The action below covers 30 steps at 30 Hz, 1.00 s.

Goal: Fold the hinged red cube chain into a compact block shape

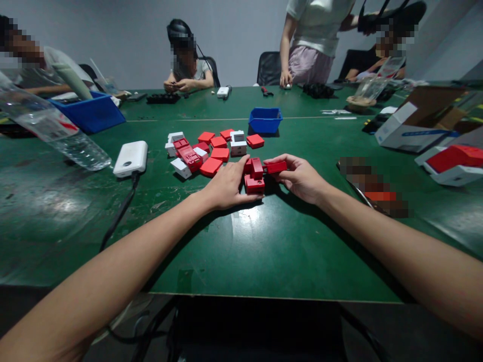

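My left hand [227, 184] is closed around a red plastic block assembly [254, 182] low over the green table [279, 251]. Between the fingers and thumb of my right hand [300, 177] is a flat red plastic piece [276, 167], its left end close against the assembly; whether the two are joined I cannot tell. Beyond my left hand lie several loose red pieces [219, 142] and white pieces [238, 146]. A longer red piece with a moulded underside [187, 154] leans across the white ones.
A small blue bin [265, 120] stands behind the pieces. To the left are a white power bank [130, 159] with a black cable and a plastic bottle [56, 125]. A phone [372, 188], a cardboard box [418, 118] and a red-and-white part [453, 163] lie right. Other people are across the table.
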Each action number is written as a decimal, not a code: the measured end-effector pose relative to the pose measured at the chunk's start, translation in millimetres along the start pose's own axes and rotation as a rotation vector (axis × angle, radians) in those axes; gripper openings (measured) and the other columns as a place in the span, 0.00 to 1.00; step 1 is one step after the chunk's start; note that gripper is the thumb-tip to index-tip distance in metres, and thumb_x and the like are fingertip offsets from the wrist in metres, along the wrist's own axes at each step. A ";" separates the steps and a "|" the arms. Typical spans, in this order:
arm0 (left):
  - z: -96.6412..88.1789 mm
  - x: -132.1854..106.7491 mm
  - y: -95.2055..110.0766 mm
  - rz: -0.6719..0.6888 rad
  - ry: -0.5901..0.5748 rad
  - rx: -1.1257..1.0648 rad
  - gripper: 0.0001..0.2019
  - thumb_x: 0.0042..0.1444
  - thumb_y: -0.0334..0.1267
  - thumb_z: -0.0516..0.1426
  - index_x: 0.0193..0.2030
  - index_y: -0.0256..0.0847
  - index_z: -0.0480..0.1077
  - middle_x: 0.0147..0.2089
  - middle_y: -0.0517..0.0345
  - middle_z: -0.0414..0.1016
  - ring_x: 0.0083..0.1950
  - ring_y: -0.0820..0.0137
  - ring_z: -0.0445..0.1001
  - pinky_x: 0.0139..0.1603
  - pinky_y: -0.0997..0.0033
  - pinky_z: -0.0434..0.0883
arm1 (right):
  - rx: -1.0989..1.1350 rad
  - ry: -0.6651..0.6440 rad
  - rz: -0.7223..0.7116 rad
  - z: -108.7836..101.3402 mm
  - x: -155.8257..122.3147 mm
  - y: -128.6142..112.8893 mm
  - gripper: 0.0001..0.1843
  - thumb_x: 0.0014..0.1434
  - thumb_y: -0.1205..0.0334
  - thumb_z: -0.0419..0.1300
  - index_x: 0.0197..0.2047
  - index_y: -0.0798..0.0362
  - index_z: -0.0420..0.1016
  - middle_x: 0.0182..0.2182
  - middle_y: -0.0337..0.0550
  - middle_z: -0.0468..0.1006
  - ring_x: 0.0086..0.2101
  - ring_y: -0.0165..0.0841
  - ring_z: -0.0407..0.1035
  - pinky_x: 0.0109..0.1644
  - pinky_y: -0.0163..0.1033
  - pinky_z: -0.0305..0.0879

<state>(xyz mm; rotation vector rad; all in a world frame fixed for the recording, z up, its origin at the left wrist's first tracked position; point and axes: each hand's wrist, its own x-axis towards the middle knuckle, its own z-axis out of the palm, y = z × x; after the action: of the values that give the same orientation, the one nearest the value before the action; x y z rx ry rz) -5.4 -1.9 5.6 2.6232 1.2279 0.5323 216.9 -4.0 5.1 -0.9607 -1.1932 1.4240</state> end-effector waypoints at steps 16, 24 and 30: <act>0.5 -0.5 -1.0 0.002 0.004 -0.007 0.54 0.50 0.64 0.60 0.73 0.30 0.44 0.66 0.29 0.64 0.63 0.43 0.67 0.63 0.43 0.64 | -0.283 0.098 -0.167 4.4 -0.8 8.5 0.17 0.45 0.61 0.71 0.37 0.52 0.73 0.31 0.37 0.78 0.28 0.29 0.67 0.31 0.35 0.61; -0.1 -0.6 -0.3 -0.002 -0.003 0.006 0.54 0.50 0.64 0.60 0.73 0.29 0.44 0.66 0.29 0.63 0.63 0.43 0.67 0.63 0.44 0.64 | -0.424 0.201 -0.303 -2.4 4.3 8.6 0.15 0.45 0.60 0.70 0.32 0.51 0.68 0.32 0.41 0.78 0.32 0.33 0.70 0.34 0.37 0.64; 0.7 -0.7 -1.2 0.008 0.010 -0.005 0.53 0.50 0.63 0.60 0.73 0.34 0.44 0.66 0.31 0.64 0.63 0.43 0.67 0.62 0.42 0.64 | -0.384 0.126 -0.243 3.6 0.6 4.7 0.19 0.48 0.52 0.71 0.34 0.50 0.68 0.26 0.35 0.74 0.25 0.29 0.67 0.28 0.35 0.62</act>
<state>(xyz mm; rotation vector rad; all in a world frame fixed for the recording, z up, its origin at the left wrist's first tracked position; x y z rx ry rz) -6.3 -1.6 4.4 2.6255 1.2180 0.5491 212.4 -4.1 1.2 -1.1040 -1.4634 0.9465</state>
